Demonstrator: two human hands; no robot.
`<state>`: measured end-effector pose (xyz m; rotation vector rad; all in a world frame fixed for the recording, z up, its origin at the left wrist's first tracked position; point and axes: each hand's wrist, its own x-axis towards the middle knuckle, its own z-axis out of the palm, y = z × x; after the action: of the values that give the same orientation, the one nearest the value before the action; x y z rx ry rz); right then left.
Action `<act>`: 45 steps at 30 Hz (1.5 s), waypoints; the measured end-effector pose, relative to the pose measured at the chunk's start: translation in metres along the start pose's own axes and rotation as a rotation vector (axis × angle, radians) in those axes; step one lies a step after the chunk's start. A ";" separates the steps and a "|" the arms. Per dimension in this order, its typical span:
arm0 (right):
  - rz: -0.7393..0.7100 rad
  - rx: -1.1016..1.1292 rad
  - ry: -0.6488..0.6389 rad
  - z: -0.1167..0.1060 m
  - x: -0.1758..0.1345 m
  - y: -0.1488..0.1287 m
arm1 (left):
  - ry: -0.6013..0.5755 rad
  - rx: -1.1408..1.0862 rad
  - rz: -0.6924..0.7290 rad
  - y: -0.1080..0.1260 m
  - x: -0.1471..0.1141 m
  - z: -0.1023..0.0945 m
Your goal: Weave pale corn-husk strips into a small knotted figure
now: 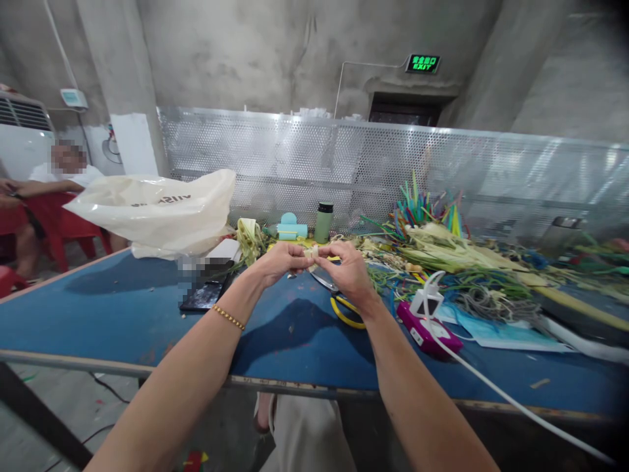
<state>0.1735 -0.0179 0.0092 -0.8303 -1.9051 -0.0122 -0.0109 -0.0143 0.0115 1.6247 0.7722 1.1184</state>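
Above the table, my left hand (285, 261) and my right hand (346, 265) meet with fingers pinched. Between their fingertips is a small pale strip of corn husk (311, 254), partly hidden by the fingers. Scissors (348, 313) with yellow-and-black handles lie beneath my right hand, their blades pointing away to the left. Left of my left hand rest a dark phone (201, 296) and a bundle of pale green husk (250, 239).
A large white plastic bag (162, 213) stands at the back left. A green bottle (323, 221) is behind my hands. Husks (447, 249), green cords (484, 295) and a magenta power strip (427, 331) with a white cable lie right. A seated person (63, 170) is far left.
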 end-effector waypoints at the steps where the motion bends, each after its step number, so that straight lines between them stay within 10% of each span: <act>1: -0.004 0.000 0.023 0.000 0.000 0.001 | -0.007 0.003 0.001 0.000 0.000 -0.001; 7: 0.229 0.103 0.130 0.008 0.003 0.020 | -0.044 0.033 0.006 0.001 -0.002 -0.002; 13: 0.610 0.479 -0.029 0.013 0.001 0.016 | -0.040 0.043 0.021 0.004 -0.003 0.002; 30: 0.419 0.478 0.132 0.012 0.002 0.001 | 0.134 -0.081 -0.070 0.001 0.003 0.005; 45: 0.310 0.733 -0.009 -0.001 0.000 -0.015 | -0.009 -0.146 -0.107 0.005 -0.001 0.004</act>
<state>0.1661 -0.0291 0.0149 -0.5960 -1.5861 0.8282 -0.0080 -0.0185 0.0159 1.4490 0.7447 1.0655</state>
